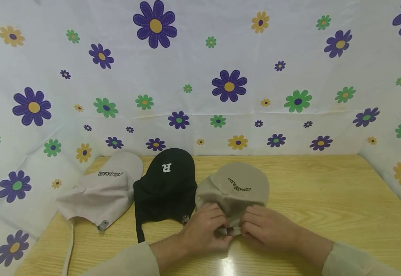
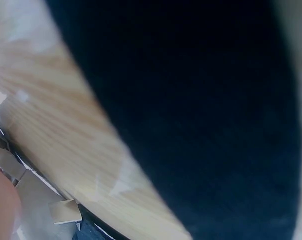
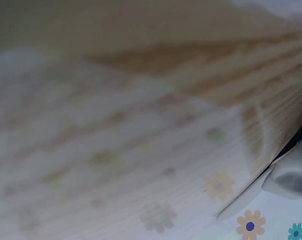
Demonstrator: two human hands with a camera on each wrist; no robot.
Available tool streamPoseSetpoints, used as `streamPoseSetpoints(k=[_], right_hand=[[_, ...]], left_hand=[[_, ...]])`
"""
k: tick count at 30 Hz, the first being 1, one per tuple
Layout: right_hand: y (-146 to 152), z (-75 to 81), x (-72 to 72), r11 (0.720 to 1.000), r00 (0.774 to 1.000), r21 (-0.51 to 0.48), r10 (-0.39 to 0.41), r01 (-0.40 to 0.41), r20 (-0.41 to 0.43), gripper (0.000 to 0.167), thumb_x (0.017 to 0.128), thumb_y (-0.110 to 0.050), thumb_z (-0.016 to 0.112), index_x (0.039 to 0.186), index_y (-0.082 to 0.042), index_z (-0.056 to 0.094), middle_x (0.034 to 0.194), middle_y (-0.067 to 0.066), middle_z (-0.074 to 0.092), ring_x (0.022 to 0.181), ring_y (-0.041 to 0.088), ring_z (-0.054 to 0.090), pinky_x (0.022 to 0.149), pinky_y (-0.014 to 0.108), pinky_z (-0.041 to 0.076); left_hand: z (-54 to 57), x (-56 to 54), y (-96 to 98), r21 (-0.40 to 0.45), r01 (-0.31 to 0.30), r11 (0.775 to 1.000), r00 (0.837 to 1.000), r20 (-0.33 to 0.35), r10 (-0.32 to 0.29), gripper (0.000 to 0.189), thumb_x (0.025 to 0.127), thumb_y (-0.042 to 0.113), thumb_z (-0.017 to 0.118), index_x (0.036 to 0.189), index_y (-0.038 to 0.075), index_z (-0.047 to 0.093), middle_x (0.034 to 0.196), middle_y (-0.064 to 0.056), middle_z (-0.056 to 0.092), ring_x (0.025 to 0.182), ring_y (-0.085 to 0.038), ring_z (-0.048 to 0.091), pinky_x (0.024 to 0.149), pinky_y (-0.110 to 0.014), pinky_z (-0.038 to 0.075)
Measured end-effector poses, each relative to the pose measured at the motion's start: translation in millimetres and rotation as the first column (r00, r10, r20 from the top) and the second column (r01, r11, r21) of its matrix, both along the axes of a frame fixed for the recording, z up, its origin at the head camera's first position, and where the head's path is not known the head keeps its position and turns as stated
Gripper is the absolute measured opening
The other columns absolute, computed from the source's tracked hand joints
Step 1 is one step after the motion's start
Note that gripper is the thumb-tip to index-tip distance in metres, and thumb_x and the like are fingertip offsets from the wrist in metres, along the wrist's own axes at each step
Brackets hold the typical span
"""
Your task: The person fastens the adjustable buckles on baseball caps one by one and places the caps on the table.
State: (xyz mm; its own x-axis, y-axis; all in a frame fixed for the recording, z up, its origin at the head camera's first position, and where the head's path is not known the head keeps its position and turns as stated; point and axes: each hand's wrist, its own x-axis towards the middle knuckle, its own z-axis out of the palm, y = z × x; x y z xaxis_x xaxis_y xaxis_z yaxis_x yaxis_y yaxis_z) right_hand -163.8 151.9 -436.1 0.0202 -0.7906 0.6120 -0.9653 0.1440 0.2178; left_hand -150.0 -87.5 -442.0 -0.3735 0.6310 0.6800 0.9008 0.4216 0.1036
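A khaki cap (image 1: 252,178) with "COLORADO" lettering lies on the table, its brim away from me. Both hands are at the cap's back strap (image 1: 236,230), where a small dark buckle piece (image 1: 230,231) shows between them. The left hand (image 1: 205,227) pinches the strap's left part between thumb and fingers. From the other side, the right hand (image 1: 269,229) grips the strap's right end with curled fingers. Some fingertips are hidden behind the fabric. Left of the left hand sits a black cap (image 1: 167,191) with a white "R", which fills much of the left wrist view, blurred.
At the far left lies a light grey-pink cap (image 1: 100,199), its loose strap (image 1: 70,249) hanging toward the near side and a metal buckle (image 1: 103,225) at its edge. Wooden table (image 1: 324,191) extends to the right. A flower-printed white cloth (image 1: 193,61) stands behind and at the sides.
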Motion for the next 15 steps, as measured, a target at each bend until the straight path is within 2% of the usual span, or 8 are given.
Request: streamPoseSetpoints(k=[15], right_hand=[[1.2, 1.9, -0.3, 1.000, 1.000, 0.000, -0.027, 0.027, -0.002, 0.011, 0.095, -0.016, 0.053, 0.087, -0.015, 0.061, 0.091, -0.005, 0.060, 0.084, 0.012, 0.054, 0.077, 0.025, 0.047]], left_hand=[[1.9, -0.3, -0.4, -0.005, -0.027, 1.000, 0.999, -0.026, 0.027, 0.019, 0.066, 0.024, 0.081, 0.075, 0.019, 0.065, 0.077, 0.013, 0.060, 0.077, -0.005, 0.053, 0.074, -0.020, 0.044]])
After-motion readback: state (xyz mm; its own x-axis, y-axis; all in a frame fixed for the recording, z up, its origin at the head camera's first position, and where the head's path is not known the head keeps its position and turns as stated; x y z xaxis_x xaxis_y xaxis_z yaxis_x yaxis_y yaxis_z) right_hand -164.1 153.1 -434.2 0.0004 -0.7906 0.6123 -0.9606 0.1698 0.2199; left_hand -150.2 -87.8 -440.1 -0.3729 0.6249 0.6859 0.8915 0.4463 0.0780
